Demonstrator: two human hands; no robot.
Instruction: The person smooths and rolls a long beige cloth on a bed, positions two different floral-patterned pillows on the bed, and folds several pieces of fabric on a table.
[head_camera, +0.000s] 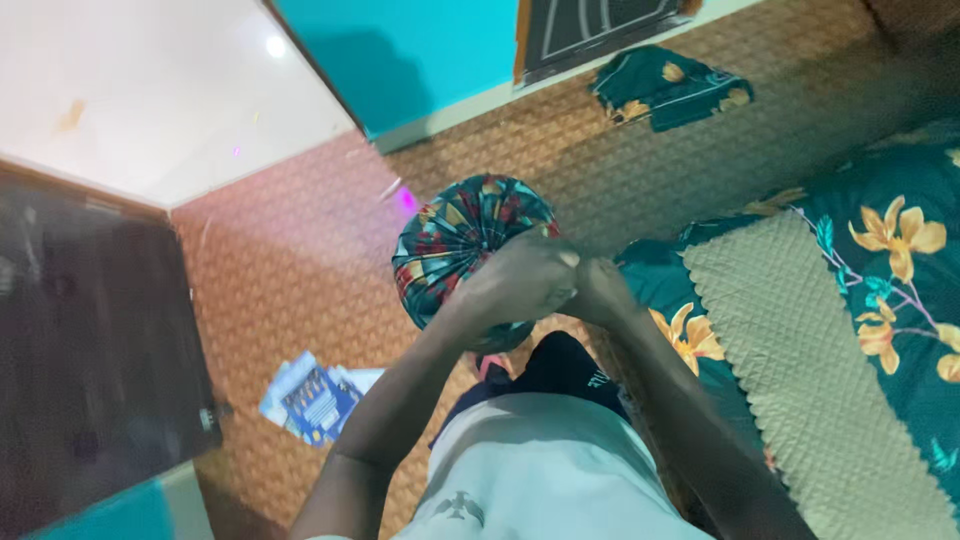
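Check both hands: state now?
Left hand: closed on the gathered top of the patterned cloth bundle.
Right hand: closed beside it, contents hidden.

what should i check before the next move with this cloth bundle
1. Left hand on the patterned cloth bundle: ok, it grips the gathered cloth.
2. Right hand closed beside the left: ok; what it pinches, cannot tell.
3. Bundle off the floor: ok, held in the air.
4. Gathered end closed: cannot tell, the hands cover it.
5. Floor underfoot: not ok, blue papers lie near the feet.
6. Bed close on the right: ok.
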